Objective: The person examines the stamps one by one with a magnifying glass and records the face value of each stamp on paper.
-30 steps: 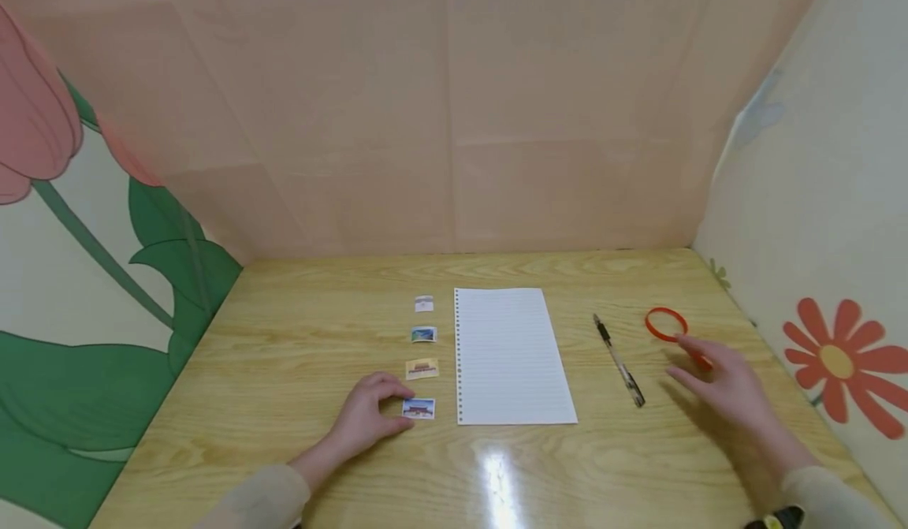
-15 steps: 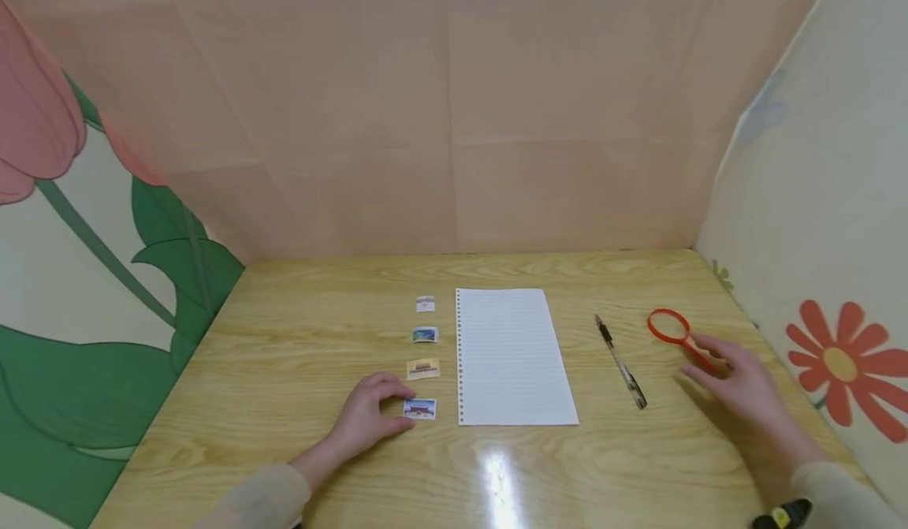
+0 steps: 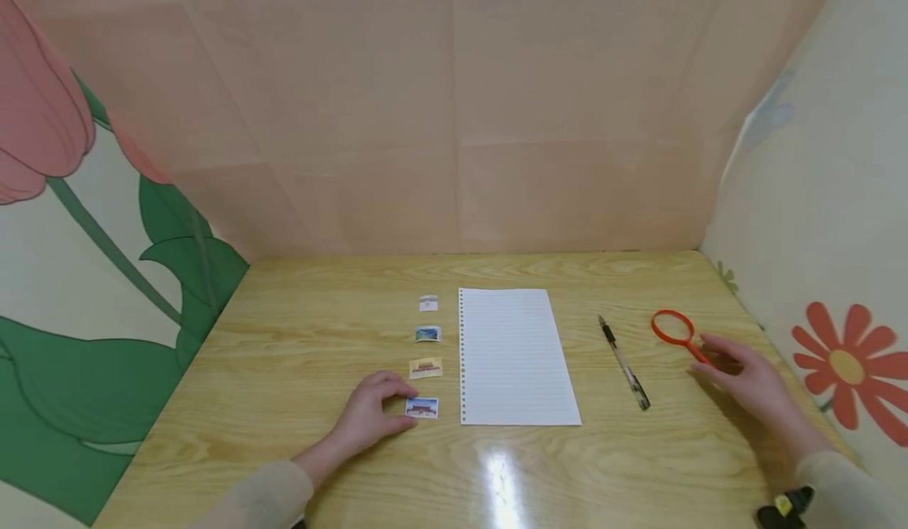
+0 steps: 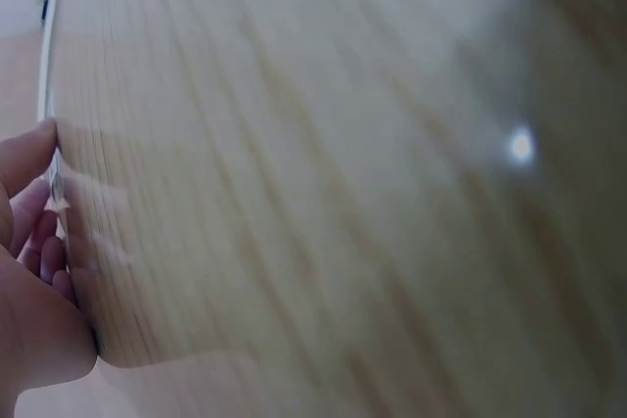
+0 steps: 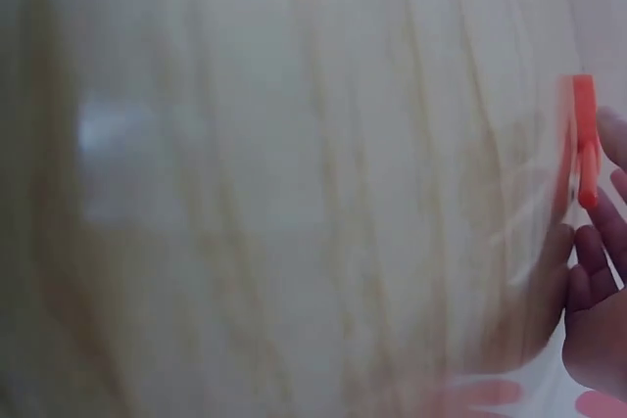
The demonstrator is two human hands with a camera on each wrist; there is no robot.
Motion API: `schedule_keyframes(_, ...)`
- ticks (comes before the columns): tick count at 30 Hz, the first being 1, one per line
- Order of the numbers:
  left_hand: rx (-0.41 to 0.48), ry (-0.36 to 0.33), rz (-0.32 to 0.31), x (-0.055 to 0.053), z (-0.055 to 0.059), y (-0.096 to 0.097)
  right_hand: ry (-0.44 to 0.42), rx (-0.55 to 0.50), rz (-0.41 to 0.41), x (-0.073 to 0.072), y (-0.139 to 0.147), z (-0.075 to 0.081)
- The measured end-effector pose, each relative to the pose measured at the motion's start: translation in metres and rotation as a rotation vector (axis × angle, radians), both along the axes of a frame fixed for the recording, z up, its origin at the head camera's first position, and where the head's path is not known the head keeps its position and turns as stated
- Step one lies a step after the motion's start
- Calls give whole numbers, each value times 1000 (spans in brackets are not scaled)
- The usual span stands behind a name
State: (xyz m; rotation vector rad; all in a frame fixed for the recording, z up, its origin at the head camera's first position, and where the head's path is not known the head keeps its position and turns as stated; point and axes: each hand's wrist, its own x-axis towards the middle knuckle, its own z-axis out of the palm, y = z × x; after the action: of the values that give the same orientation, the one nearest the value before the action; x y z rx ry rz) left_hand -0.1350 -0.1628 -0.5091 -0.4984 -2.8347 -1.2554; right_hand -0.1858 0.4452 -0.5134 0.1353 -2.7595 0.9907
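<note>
In the head view four-sided paper stamps lie in a column left of the lined sheet (image 3: 519, 355). My left hand (image 3: 365, 415) has its thumb and index finger at the upper and lower left corners of the nearest stamp (image 3: 423, 408), which pictures a red building under blue sky. On the right, a red magnifying glass (image 3: 653, 325) lies on the table. My right hand (image 3: 753, 379) is around the end of its handle, thumb and fingers spread apart. The right wrist view shows the red handle (image 5: 585, 129) beside those fingers, with a gap to the thumb.
Behind the nearest stamp lie a yellow stamp (image 3: 426, 368), a blue-green stamp (image 3: 429, 334) and a pale stamp (image 3: 429, 303). A pen (image 3: 624, 363) lies between the sheet and the magnifying glass. Printed walls enclose the wooden table (image 3: 305, 332) at the back and sides.
My right hand has drawn back to the right along the magnifying glass handle, baring more of it. My left hand and the stamps have kept their places; the view has shifted slightly.
</note>
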Motion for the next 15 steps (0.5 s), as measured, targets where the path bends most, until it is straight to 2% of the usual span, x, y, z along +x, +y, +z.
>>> schedule_keyframes(5,0,0,-4,0,1,0,12,-35,17,-1,4,-3)
schedule_keyframes(15,1,-8,-5,-1,-1,0,-2,18,2,-3,0,-3)
